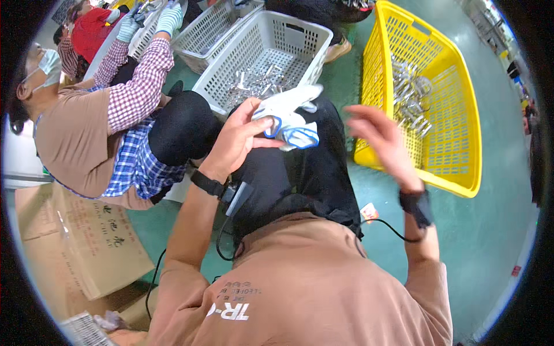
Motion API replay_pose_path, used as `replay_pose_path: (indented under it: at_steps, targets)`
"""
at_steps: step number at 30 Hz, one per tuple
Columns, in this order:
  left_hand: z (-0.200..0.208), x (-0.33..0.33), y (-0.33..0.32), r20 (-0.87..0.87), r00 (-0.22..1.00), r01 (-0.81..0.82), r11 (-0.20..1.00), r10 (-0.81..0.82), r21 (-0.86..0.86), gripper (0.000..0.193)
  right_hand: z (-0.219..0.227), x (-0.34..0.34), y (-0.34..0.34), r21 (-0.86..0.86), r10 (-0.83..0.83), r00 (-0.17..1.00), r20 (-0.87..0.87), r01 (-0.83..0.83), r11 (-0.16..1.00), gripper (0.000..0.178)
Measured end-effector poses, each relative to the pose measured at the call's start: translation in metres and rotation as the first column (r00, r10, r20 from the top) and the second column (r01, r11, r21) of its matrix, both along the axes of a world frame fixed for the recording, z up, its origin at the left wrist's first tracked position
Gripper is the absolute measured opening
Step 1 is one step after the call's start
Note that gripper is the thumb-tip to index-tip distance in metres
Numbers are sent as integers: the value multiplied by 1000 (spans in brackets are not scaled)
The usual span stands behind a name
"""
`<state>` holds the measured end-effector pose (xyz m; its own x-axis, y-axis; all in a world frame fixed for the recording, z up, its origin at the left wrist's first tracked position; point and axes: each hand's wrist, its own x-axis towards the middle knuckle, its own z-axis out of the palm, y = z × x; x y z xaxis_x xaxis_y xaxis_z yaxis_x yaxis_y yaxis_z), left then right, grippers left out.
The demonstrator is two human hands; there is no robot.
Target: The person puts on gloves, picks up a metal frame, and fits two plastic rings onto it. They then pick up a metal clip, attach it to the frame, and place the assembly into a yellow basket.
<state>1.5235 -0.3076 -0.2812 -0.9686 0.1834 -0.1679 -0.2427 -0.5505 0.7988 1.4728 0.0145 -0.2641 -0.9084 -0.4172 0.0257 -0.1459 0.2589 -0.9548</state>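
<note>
Head view, grip: left hand (236, 135), thumb and fingers closed on white gloves (291, 109), blue-edged at the cuffs. Gloves: held above the black-trousered lap, at the near edge of the grey basket as seen from above. Right hand (381, 138): blurred, fingers extended, grasping nothing; overlaps the left edge of the yellow basket (373, 81), contact cannot be told. Dark bands (208, 184) on both wrists.

Edges and room: a strip of green floor (345, 75) between the right edge of the grey basket and the left edge of the yellow one; wider floor beyond the yellow basket's right edge. Left side narrower: a seated co-worker's dark knee (184, 124) just beside the grey basket's near left corner.

Containers: grey basket (262, 34), perforated, small shiny metal parts (262, 81) gathered toward its near edge. Yellow basket, perforated, ring-like metal parts (411, 95) heaped along its left side. Second grey basket (193, 37), past the first one's far left edge. Flattened cardboard (101, 254), lower left.
</note>
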Motion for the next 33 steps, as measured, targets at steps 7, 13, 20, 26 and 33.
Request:
replay_pose_path:
  at_steps: [7, 13, 20, 26, 33]
  targets:
    - [18, -7, 3, -250, 943, -74, 591, -222, -804, 27, -13, -31, -93, -122, 170, 976, -138, -187, 975, 44]
    - [38, -4, 18, -69, 888, 34, 216, -454, -976, 39, 2, -25, -71, 151, 108, 962, -251, -72, 986, 39]
    - [72, -12, 47, -403, 756, -422, 86, -516, -902, 26, 62, -9, -59, -136, -180, 913, -366, 139, 981, 25]
    - [48, -38, 50, -310, 947, -101, 844, -80, -527, 28, 97, 22, -89, -115, 8, 541, -841, -193, 974, 24]
    - [34, -36, 61, -86, 996, -33, 999, 32, -8, 25, 68, -17, -116, -94, -87, 409, -908, 5, 996, 22]
